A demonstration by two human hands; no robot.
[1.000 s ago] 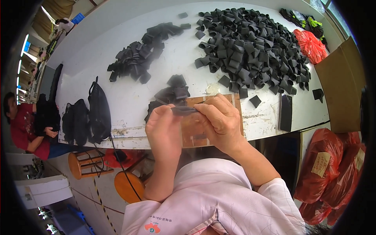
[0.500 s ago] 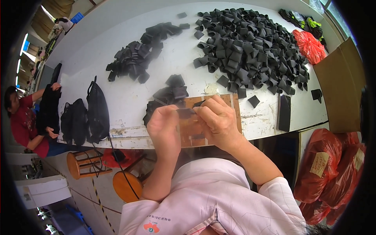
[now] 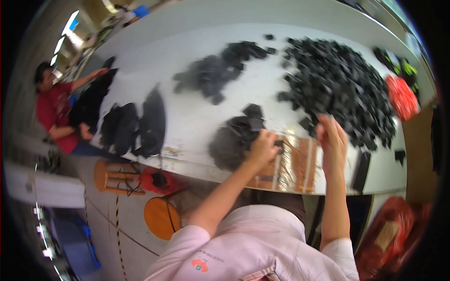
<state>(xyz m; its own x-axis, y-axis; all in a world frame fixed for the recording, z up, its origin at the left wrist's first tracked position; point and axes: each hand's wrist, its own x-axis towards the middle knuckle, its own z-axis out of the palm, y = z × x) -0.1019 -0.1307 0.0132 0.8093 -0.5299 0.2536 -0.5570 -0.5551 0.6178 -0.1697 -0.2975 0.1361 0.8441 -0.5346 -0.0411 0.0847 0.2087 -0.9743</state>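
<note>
My left hand [image 3: 264, 146] is closed on a small black fabric piece [image 3: 280, 144], whose dark edge shows beside the fingertips. Just left of it lies a loose heap of similar black pieces [image 3: 233, 140] on the white table. My right hand [image 3: 332, 136] is raised at the near edge of a large pile of folded black fabric pieces [image 3: 340, 77]. Its fingers look stretched and nothing shows in them, though motion blurs them. Between my hands, a brown board [image 3: 300, 164] with shiny tape strips lies at the table's front edge.
Another black heap [image 3: 208, 75] lies farther back on the table [image 3: 187, 126]. Black bags [image 3: 152, 124] are at left, near a person in red [image 3: 58, 107] handling black items. A dark box [image 3: 361, 171], red plastic bags [image 3: 393, 229] and a cardboard sheet [image 3: 419, 154] are at right. Wooden stools [image 3: 161, 218] stand below.
My hands, together on a black piece before, have come apart. The right has moved to the large pile's edge, the left beside the near heap. The whole view has shifted and tilted.
</note>
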